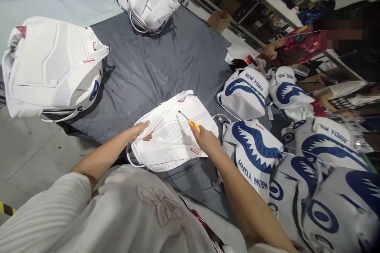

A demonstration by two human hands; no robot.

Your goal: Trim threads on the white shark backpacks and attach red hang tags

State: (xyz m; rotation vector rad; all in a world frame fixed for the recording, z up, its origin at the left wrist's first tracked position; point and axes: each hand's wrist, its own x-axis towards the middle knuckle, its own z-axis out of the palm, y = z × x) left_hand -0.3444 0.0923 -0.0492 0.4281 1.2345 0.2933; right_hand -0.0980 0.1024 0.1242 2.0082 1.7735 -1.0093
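Observation:
A white backpack (175, 126) lies on the dark grey table cover with its padded, perforated back panel and straps facing up. My left hand (142, 131) is closed on its left edge, by a shoulder strap, with the fingers partly hidden. Over the right part of the panel, my right hand (207, 139) grips a screwdriver (194, 125) by its orange-yellow handle. The thin dark shaft points up and left above the panel. Whether its tip touches the fabric I cannot tell. Small red labels show on the bag.
Stuffed white backpacks stand at the left (56, 63) and far edge (151, 0) of the grey table cover (118, 75). Several white bags with blue teeth prints, such as this backpack (252, 146), crowd the right. People sit beyond them. A cardboard box (219, 20) is behind.

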